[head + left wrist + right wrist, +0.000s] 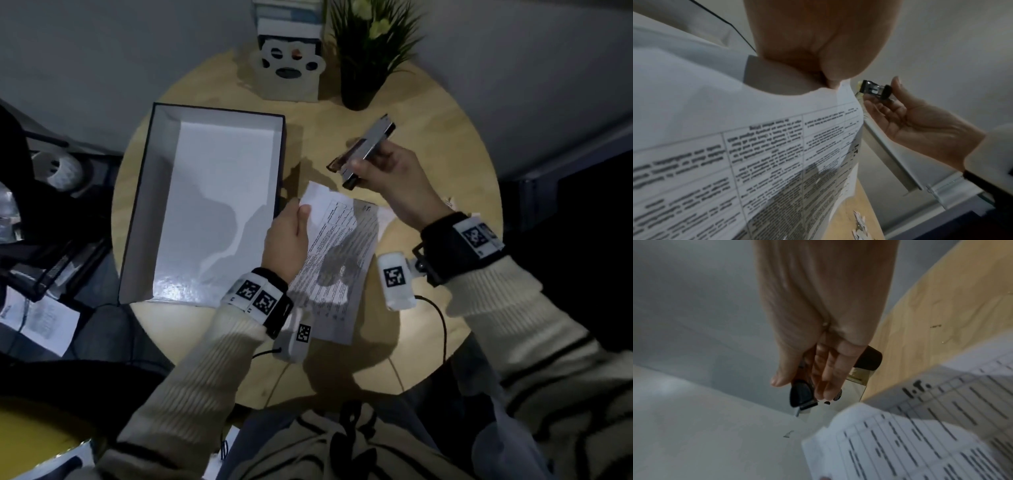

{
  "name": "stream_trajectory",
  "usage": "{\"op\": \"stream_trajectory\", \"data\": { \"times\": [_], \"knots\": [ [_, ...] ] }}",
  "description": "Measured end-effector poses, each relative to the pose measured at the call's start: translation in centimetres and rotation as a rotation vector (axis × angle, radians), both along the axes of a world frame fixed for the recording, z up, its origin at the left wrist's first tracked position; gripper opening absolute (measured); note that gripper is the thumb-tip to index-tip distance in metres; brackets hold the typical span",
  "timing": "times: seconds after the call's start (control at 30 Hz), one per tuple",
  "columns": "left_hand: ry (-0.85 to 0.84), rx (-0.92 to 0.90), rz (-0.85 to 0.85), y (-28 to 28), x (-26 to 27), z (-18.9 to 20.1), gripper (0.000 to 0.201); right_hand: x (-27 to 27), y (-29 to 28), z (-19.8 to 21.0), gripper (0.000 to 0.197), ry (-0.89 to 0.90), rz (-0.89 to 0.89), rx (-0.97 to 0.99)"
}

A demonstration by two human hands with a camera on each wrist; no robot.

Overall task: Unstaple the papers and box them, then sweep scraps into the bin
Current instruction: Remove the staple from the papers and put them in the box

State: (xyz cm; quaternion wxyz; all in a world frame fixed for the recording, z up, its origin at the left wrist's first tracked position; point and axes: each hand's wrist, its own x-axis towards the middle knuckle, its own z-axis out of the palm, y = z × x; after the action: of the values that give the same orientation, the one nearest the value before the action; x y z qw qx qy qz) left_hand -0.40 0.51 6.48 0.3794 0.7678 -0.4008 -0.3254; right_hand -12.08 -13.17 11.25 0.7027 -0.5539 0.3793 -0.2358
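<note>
My left hand (291, 233) pinches the upper left corner of the printed papers (342, 253), which lie slanted over the round wooden table (428, 144). Their top corner is torn and curled; the left wrist view shows the ragged edge of the papers (756, 146) under my thumb. Just above that corner, my right hand (387, 174) grips a silver stapler (366, 150) with a dark tip, held clear of the sheets. In the right wrist view the fingers wrap the stapler (801, 395). The open box (222, 171), dark outside and white inside, stands left of the papers.
A potted plant (370, 51) and a paw-shaped holder (291, 68) stand at the table's back edge. Small white scraps (859, 227) lie on the table near my right wrist. A wire organiser (58, 267) and loose sheets sit off the table's left. A yellow round object (34, 435) shows bottom left.
</note>
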Motion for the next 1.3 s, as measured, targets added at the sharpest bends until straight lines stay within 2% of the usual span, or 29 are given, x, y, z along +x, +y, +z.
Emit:
{"op": "stream_trajectory", "data": {
  "times": [0.07, 0.2, 0.4, 0.57, 0.73, 0.8, 0.93, 1.1, 1.2, 1.3],
  "knots": [
    [-0.011, -0.017, -0.040, 0.2, -0.6, 0.8, 0.031, -0.1, 1.0, 0.2, 0.018, 0.016, 0.020, -0.043],
    [-0.037, -0.058, -0.092, 0.4, -1.3, 1.7, 0.026, -0.7, 1.9, 0.2, 0.009, 0.032, 0.093, -0.085],
    [-0.057, -0.111, -0.125, 0.5, -1.6, 2.0, 0.024, -1.3, 2.3, 0.6, 0.007, 0.046, 0.192, -0.157],
    [-0.061, -0.109, -0.139, 0.5, -1.6, 2.0, 0.032, -1.5, 2.3, 0.4, 0.016, 0.055, 0.226, -0.179],
    [-0.061, -0.107, -0.149, 0.6, -1.7, 2.1, 0.031, -1.6, 2.1, 0.2, 0.026, 0.065, 0.221, -0.186],
    [-0.036, -0.111, -0.147, 0.6, -1.7, 2.1, 0.032, -1.5, 2.1, -0.1, 0.025, 0.060, 0.214, -0.172],
    [0.013, -0.100, -0.096, 0.5, -1.6, 2.5, 0.030, -1.4, 2.2, -0.5, 0.007, 0.061, 0.186, -0.157],
    [0.137, -0.142, -0.069, 0.3, -1.7, 2.1, 0.032, -1.3, 2.5, -0.4, 0.020, 0.057, 0.158, -0.206],
    [0.248, -0.187, -0.086, 0.1, -1.7, 1.7, 0.031, -1.1, 2.7, -0.3, 0.010, 0.050, 0.161, -0.218],
    [0.079, -0.192, -0.089, 0.0, -1.6, 1.3, 0.048, -1.0, 2.9, -0.5, 0.002, 0.023, 0.138, -0.175]
  ]
}}
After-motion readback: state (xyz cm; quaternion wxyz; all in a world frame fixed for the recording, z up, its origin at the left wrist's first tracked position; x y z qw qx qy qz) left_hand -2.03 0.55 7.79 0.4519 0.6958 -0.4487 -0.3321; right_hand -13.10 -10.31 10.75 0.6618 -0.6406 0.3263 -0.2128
